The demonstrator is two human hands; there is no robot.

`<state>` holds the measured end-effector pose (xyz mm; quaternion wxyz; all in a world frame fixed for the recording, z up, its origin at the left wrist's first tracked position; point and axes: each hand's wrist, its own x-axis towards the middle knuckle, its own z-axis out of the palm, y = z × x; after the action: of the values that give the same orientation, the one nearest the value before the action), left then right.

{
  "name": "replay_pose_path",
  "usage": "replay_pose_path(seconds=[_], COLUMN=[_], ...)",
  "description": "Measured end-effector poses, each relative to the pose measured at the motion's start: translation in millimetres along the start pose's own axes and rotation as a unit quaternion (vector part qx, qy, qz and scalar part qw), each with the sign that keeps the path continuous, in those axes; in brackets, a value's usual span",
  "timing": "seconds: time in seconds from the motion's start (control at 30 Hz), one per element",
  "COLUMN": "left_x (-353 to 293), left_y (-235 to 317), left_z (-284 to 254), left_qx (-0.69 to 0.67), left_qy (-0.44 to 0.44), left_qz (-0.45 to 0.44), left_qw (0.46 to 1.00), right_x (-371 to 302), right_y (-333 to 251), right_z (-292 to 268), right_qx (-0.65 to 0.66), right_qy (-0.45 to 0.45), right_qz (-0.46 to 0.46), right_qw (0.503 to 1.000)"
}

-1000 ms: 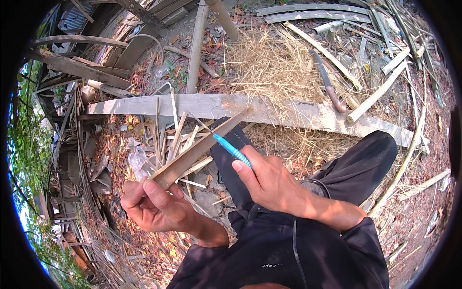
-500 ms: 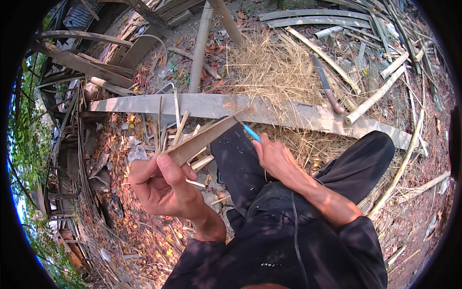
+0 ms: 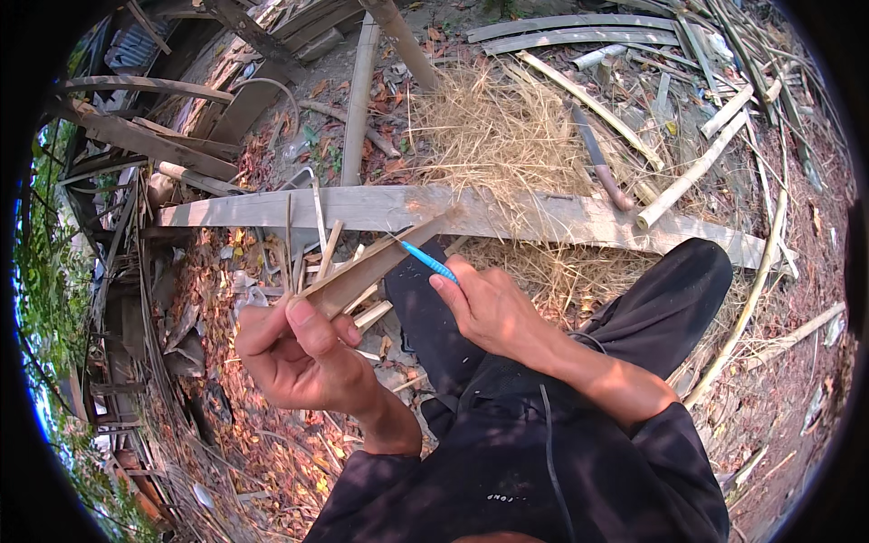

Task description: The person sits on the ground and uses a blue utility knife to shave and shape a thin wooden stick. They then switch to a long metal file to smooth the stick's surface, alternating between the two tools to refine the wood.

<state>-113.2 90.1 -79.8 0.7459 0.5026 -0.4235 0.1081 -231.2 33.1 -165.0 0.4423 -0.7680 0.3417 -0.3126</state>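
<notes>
My left hand [image 3: 312,357] pinches the near end of a split bamboo piece [image 3: 348,285] between thumb and fingers. The piece slants away to the upper right, its far end over the wooden plank. In my right hand [image 3: 493,308] is a slim blue-handled knife [image 3: 427,260], gripped by the handle. Its thin dark tip points left and lies at the upper edge of the bamboo, around mid-length; whether it touches, I cannot tell.
A long grey plank [image 3: 326,206] crosses in front of my knees. Beyond it lie a straw heap [image 3: 489,127], a large knife with a brown handle [image 3: 597,158] and bamboo poles [image 3: 697,172]. Thin strips [image 3: 330,249] lean against the plank at left, above dry leaves.
My right hand has brought the blue-handled knife left along the bamboo, from near its far end to about its middle. The left hand keeps its hold, nearly still.
</notes>
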Motion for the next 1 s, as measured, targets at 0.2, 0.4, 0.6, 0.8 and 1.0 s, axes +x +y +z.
replay_pose_path(seconds=[0.2, 0.4, 0.6, 0.8, 1.0], left_x=[7.4, 7.5, 9.3, 8.3, 7.4], left_y=[-4.8, -14.3, -19.2, -12.0, -10.0], left_z=[-8.7, -14.4, -12.8, -11.2, -18.4], left_qx=[0.021, -0.003, -0.010, 0.001, -0.009], left_qy=[0.016, 0.030, -0.038, -0.045, -0.052], left_qz=[-0.002, 0.012, 0.044, 0.039, 0.032], left_qw=[1.000, 0.999, 0.998, 0.998, 0.998], right_x=[9.7, -12.2, 6.7, -6.6, -16.3], right_y=[120.7, 163.5, 36.1, -59.7, -5.3], right_z=[38.0, 10.5, -7.4, -23.0, 0.8], right_qx=[-0.183, -0.229, 0.005, 0.110, -0.095], right_qy=[0.002, 0.020, -0.039, -0.032, 0.009], right_qz=[0.058, 0.152, 0.079, -0.101, -0.007], right_qw=[0.981, 0.961, 0.996, 0.988, 0.995])
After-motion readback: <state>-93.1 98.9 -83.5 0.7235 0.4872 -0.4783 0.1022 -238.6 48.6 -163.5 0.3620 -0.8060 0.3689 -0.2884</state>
